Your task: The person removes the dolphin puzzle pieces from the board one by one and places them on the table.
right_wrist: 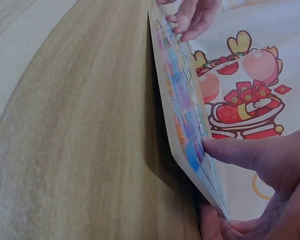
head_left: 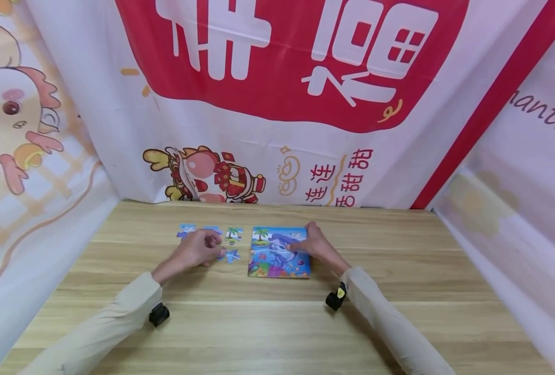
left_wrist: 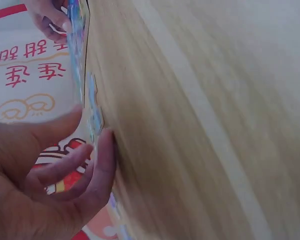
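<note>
A picture puzzle board (head_left: 268,264) with a dolphin, a palm tree and sea plants lies on the wooden table. My right hand (head_left: 318,246) grips its right edge, and the right wrist view shows the thumb on top and the fingers beneath the tilted board (right_wrist: 179,87). To its left lie several loose puzzle pieces, among them a palm tree piece (head_left: 234,234) and a blue starfish piece (head_left: 232,255). My left hand (head_left: 198,249) is over these pieces and partly hides them. In the left wrist view its thumb and fingers stand apart, fingertips right at the pieces (left_wrist: 95,107).
The wooden table (head_left: 268,328) runs back to a white and red printed cloth (head_left: 277,156). Further printed cloths close off the left (head_left: 66,172) and right (head_left: 502,250) sides. A small black camera sits on each wrist.
</note>
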Demonstrator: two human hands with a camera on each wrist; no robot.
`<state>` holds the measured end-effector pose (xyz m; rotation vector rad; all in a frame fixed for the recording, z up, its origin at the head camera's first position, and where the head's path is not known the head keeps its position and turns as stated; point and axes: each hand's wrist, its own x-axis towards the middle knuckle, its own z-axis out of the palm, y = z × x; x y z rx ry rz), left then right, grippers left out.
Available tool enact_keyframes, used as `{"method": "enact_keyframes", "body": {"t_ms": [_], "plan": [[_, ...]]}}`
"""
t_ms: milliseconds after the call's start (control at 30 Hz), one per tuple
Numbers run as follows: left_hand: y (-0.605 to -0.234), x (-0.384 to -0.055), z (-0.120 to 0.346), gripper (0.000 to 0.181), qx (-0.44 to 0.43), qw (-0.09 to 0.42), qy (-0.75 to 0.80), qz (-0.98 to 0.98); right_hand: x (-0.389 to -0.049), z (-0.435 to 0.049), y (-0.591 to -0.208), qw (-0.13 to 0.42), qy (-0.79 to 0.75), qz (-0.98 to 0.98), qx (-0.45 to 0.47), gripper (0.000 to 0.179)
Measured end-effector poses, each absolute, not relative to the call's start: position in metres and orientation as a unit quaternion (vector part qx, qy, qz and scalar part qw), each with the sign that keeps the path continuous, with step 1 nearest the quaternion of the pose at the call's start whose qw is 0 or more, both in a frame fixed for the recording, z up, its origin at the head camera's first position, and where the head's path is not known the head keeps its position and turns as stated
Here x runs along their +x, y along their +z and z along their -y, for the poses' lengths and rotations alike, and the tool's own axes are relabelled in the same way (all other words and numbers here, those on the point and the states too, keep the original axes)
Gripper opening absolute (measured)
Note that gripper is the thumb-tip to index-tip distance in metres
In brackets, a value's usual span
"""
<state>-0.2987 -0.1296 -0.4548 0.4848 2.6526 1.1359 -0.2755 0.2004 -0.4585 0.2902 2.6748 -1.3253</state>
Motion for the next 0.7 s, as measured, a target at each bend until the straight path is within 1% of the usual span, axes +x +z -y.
{"method": "enact_keyframes", "body": {"t_ms": [67,133,200,367,467,600,700], "plan": [[-0.453,-0.296,0.132,0.037,0.197,0.101,0.362,-0.906,-0.276,-0.2,-0.46,0.072,-0.436,-0.892,0.095,0.069],[-0.455,-0.294,0.134,0.039,0.22,0.084,0.333,-0.913,-0.277,-0.2,-0.461,0.072,-0.432,-0.894,0.096,0.068],[-0.457,-0.293,0.134,0.037,0.237,0.061,0.309,-0.919,-0.278,-0.2,-0.461,0.071,-0.43,-0.895,0.097,0.068],[-0.463,-0.291,0.13,0.033,0.235,0.021,0.265,-0.935,-0.279,-0.202,-0.463,0.069,-0.432,-0.894,0.097,0.07],[-0.464,-0.291,0.128,0.034,0.234,0.009,0.251,-0.939,-0.28,-0.203,-0.464,0.067,-0.433,-0.894,0.097,0.072],[-0.465,-0.291,0.128,0.033,0.227,0.006,0.247,-0.942,-0.28,-0.203,-0.464,0.064,-0.441,-0.891,0.088,0.076],[-0.464,-0.291,0.128,0.033,0.223,0.009,0.248,-0.943,-0.279,-0.205,-0.459,0.081,-0.453,-0.884,0.085,0.075]]}}
